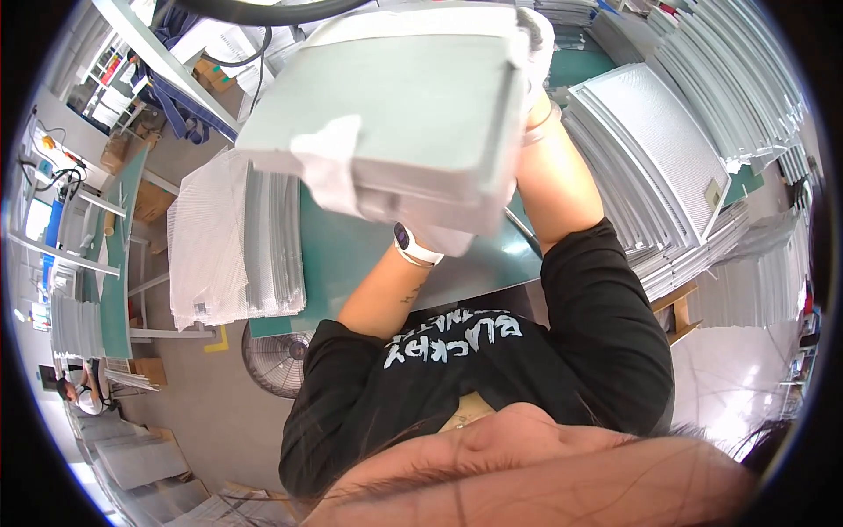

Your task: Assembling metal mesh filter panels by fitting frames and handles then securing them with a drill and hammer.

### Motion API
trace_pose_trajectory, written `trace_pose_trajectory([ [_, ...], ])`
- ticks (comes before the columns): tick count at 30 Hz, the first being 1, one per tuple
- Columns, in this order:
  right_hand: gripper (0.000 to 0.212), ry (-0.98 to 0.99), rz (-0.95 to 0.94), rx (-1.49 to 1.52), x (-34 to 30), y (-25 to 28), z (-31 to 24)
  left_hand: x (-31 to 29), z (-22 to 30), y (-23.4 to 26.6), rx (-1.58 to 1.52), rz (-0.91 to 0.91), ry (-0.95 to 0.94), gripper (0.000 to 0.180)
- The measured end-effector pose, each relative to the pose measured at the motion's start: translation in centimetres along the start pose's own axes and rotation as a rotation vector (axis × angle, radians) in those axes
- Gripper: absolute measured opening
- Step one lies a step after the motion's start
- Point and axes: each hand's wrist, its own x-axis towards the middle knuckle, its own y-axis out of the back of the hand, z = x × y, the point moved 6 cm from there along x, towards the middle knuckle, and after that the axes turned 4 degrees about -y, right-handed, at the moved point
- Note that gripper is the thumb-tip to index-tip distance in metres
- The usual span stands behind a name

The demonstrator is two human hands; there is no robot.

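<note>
Raised over the table in front of me is a thick, pale grey rectangular block (pixel 386 105) with rounded edges. Motion blurs it, and I cannot tell whether it is one box or a stack of panels. My left hand (pixel 329 162), in a white glove, reaches under it, and its fingers curl over the left side and front. A white watch (pixel 417 246) is on that wrist. My right hand (pixel 534 57), also gloved, grips the block's far right edge; its fingers are partly hidden. Beneath lies the green tabletop (pixel 351 263).
A stack of mesh panels (pixel 233 237) wrapped in clear film stands on the table's left. Tall stacks of similar panels (pixel 650 149) crowd the right. A floor fan (pixel 274 362) sits below the table's front edge. Another person (pixel 83 395) is far off at left.
</note>
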Motion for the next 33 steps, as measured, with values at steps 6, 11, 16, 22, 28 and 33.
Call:
trace_pose_trajectory([
  [6,0.043,0.208,0.241,-0.117,0.0,-3.5,-2.4,0.6,2.7,2.6,0.155,0.093,-0.058,0.018],
  [11,0.023,0.398,-0.080,-0.212,0.0,-9.3,-6.8,-1.1,6.1,5.8,0.259,-0.177,-0.044,0.021],
  [16,0.011,0.369,0.089,-0.269,-1.1,-11.6,-4.9,-16.0,8.2,10.0,0.062,-0.638,-0.114,0.024],
  [22,0.014,0.361,0.103,-0.240,-1.6,-9.2,-3.2,-33.9,6.1,6.6,0.306,-1.177,-0.037,0.032],
  [28,0.021,0.357,0.149,-0.256,-2.2,-9.1,-0.7,-12.9,2.1,11.6,0.683,-0.169,0.396,0.056],
  [33,0.026,0.340,0.166,-0.336,-3.9,-6.9,0.2,-12.3,2.5,6.4,0.337,-0.482,0.534,0.022],
])
